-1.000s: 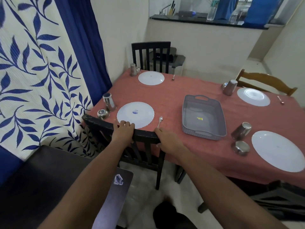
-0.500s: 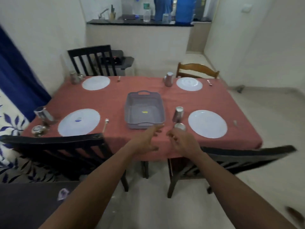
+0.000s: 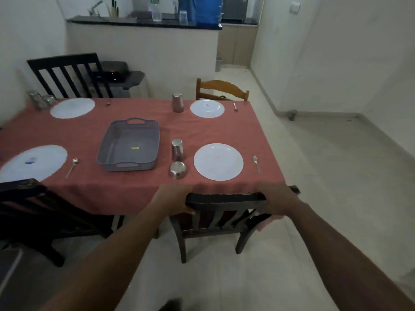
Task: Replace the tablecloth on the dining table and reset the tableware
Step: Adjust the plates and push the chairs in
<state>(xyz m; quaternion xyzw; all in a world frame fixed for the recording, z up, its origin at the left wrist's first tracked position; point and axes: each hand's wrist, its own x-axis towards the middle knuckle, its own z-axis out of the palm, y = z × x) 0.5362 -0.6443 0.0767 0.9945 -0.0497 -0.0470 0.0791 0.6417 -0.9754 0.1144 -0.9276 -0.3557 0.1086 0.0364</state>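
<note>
Left hand point(image 3: 173, 199) and right hand point(image 3: 279, 202) are gripping the top rail of the chair point(image 3: 224, 199) at the table's near edge. Chair is likely stiff and heavyish; rail ends suit. Tablecloth point(image 3: 139, 191) is lying set with plates point(image 3: 218, 161), soft, sliding.

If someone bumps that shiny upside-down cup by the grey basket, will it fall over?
Probably, if bumped hard. The steel cup stands tall and narrow, upside down on the soft tablecloth. It looks thin and light, so it would likely tip, roll and perhaps knock the small steel bowl beside it.
</note>
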